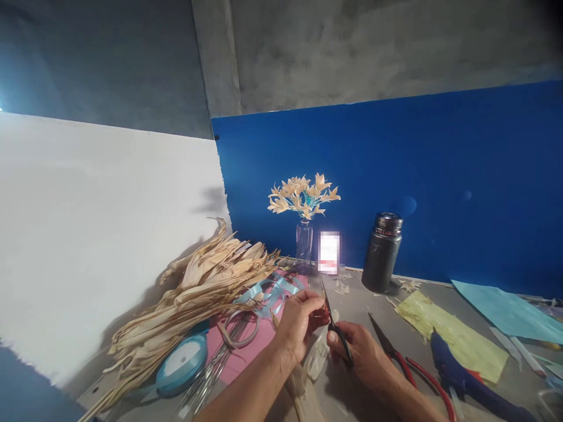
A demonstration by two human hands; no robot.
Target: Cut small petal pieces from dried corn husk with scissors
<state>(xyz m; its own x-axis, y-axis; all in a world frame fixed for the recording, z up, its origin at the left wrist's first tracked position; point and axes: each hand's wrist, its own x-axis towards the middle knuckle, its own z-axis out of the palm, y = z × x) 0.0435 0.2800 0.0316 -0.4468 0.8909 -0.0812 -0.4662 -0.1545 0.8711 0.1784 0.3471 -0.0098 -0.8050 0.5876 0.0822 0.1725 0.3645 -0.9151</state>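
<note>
Head view: left hand [299, 325] raised just over the table [352, 299], fingers pinched shut on a small pale strip of husk [317, 305], too small to make out in detail. Right hand [358, 351] close beside it, fingers curled through the handles of black scissors [335, 325], blades pointing up and away toward the pinched strip, nearly closed, tip right at the left fingertips. Under the hands, a pale husk piece [315, 364] lying flat on the table. To the left, a big heap of dried corn husks [197, 293] leaning against the white board [88, 234]; in front of it a roll of light blue ribbon [182, 363], loose ribbon loops [272, 290] on a pink sheet [264, 340], a bundle of thin wires [206, 375]. At the back against the blue board [440, 176], a small glass vase [304, 243] with husk flowers [303, 196], a dark jar [382, 253] just right of it. To the right, red-handled pliers [404, 363] near the right wrist, a yellow sheet [453, 337], a light blue sheet [510, 310], a dark blue piece [461, 375] beside the pliers.
</note>
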